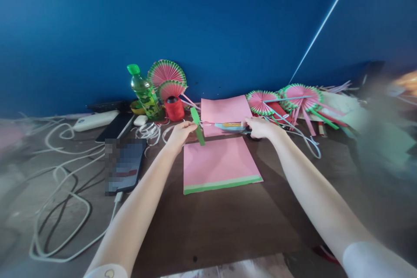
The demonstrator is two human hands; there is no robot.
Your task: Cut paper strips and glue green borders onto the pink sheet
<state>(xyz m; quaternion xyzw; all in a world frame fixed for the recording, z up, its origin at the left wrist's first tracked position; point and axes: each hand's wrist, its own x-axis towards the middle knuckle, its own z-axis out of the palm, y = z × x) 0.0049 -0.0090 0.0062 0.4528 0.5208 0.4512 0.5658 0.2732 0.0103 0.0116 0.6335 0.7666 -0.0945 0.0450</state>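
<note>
My left hand is closed in a pinch on a narrow green paper strip that stands tilted above the table. My right hand is closed on a light blue tool with a yellow part, likely scissors, lying over pink paper. A pink sheet with a white and green band along its near edge lies flat just in front of both hands. Another pink sheet lies behind them.
Pink-and-green paper fans stand at the back and lie at the right. A green-capped bottle, a red thread spool, a phone, a white power bank and loose white cables fill the left of the brown table.
</note>
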